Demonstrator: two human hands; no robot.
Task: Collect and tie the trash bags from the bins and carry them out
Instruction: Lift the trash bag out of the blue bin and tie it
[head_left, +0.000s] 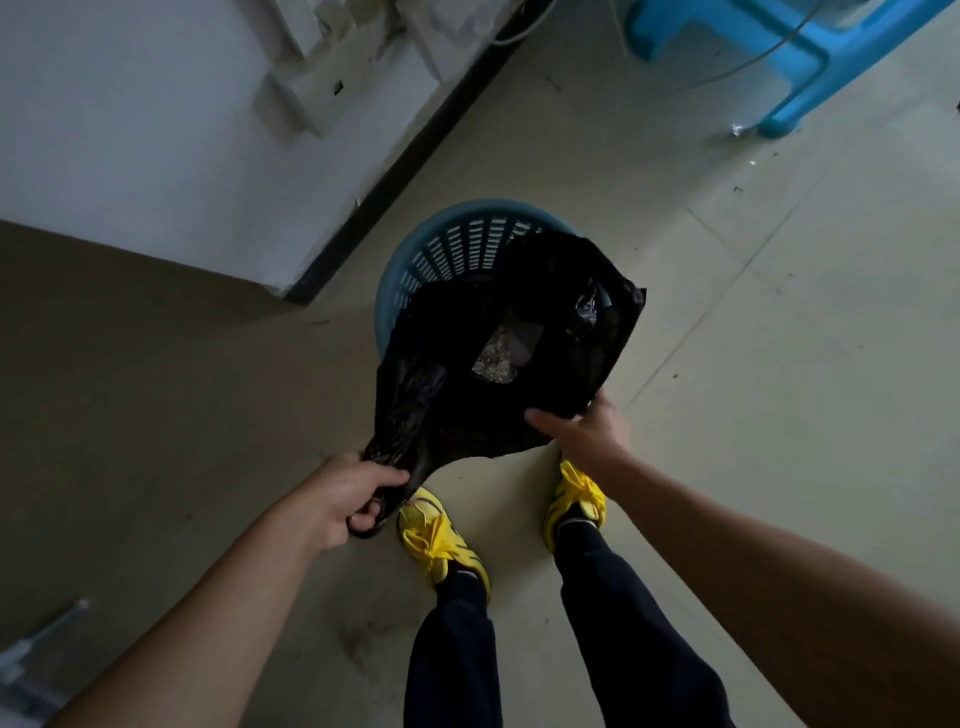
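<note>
Left hand (347, 493) is fisted around a gathered, twisted corner of the black trash bag (457, 384). Right hand (582, 431) pinches the bag's near right rim. The thin, crinkled plastic hangs open over a round, slotted blue bin (441, 249); crumpled waste (501, 353) shows inside. Smooth pale floor (727, 312) beneath.

1. Bin (447, 249) on floor (727, 338), just right of wall corner (291, 280).
2. Trash bag (498, 358) over bin's near side.
3. Feet near side of bin; stool (795, 57) far right.
</note>
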